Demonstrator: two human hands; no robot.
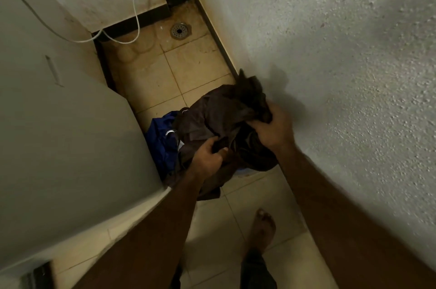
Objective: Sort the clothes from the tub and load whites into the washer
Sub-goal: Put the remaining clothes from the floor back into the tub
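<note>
A dark brown garment (212, 114) is bunched up over the tiled floor, between the washer and the right wall. My left hand (208, 155) grips its lower fold. My right hand (277, 127) grips its upper right part, where darker cloth sticks up. A blue garment (162, 140) lies under and to the left of it, against the washer's side. A sliver of a light blue rim (244, 172) shows beneath the brown cloth; the tub itself is hidden. The grey-white washer (59, 135) fills the left of the view.
A textured white wall (342, 64) closes the right side. A round floor drain (180, 31) sits in the far corner, with white hoses (135, 12) hanging from the back wall. My bare foot (263, 227) stands on the tiles (177, 76) near the bottom.
</note>
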